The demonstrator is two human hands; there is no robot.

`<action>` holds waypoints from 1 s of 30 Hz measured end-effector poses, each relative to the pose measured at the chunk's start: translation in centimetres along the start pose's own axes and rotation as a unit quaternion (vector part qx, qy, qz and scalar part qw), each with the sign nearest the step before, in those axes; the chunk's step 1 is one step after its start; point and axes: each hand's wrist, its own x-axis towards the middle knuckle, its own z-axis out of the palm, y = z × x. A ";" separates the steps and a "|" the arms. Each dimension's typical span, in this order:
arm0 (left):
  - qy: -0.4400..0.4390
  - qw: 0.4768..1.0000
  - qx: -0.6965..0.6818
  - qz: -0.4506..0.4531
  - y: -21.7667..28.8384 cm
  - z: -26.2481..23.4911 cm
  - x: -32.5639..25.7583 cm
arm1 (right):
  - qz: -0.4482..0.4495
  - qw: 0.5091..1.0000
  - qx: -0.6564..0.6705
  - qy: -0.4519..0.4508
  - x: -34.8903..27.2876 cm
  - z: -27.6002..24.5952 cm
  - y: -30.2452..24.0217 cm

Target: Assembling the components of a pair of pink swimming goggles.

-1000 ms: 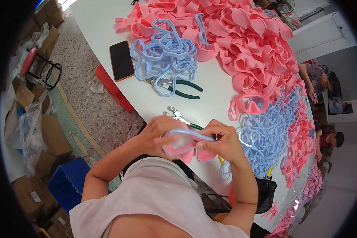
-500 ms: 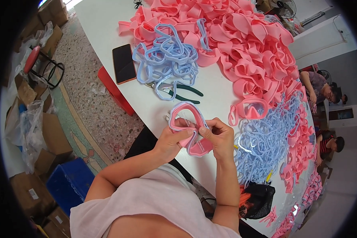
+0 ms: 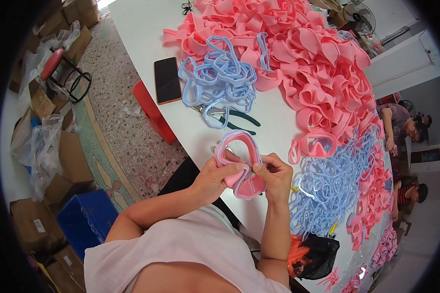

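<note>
On your left are one red-topped stool (image 3: 52,64) and one blue bin (image 3: 90,215); next, one phone (image 3: 167,80) lies on the table (image 3: 276,115). Your left hand (image 3: 214,180) and right hand (image 3: 275,177) both grip one pink mask (image 3: 251,187), held between them above the table's near edge. Rightward: one tangled blue heap (image 3: 325,188), two co-workers (image 3: 400,121).

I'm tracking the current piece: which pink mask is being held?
The curved, rubbery pink mask with blue rim, held in the left hand and right hand; other pink pieces lie on the white table.
</note>
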 end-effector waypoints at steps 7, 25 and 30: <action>-0.045 0.996 -0.040 -0.068 2.1 -2.0 1.0 | -0.029 0.999 -0.032 0.033 0.0 0.2 -0.2; -0.080 0.919 0.385 0.034 9.1 -1.2 3.1 | -0.047 0.993 -0.111 0.008 -0.6 -1.8 -2.1; -0.055 0.944 0.322 0.050 9.3 -1.4 3.4 | -0.008 0.997 -0.058 0.047 -1.8 -1.9 -2.4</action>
